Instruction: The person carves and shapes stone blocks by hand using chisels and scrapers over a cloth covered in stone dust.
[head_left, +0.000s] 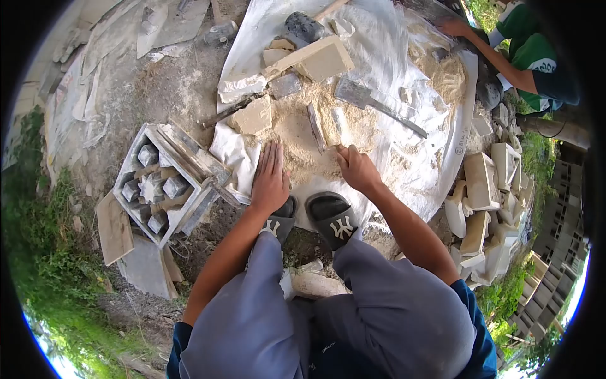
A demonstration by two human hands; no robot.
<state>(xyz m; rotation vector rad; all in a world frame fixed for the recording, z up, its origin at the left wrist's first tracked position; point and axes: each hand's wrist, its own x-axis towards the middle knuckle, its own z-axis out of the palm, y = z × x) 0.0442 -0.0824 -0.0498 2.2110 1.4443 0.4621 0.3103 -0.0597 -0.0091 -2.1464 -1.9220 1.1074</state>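
Note:
My left hand [271, 175] lies flat, its fingers stretched forward over the border between a bunched white cloth [237, 155] and pale sandy powder [297, 136]. My right hand [360, 169] is closed at the near end of a short tool with a shiny flat metal blade [340, 120]; the fingers hide its grip. A narrow strip with worn edges [315, 126] stands in the powder just left of that blade. Beyond my left fingers lies a flat beige slab [252, 116]. Farther off, a square-headed grey tool [353, 93] points its long handle to the right.
At left is a framed mould [146, 220] with a star-shaped centre and several blocks. A dark-headed mallet [304, 27] and an L-shaped pale block [325, 60] lie on the white sheet [391, 69]. Cast pieces [481, 183] are heaped right. Another person's hand [456, 26] is at upper right.

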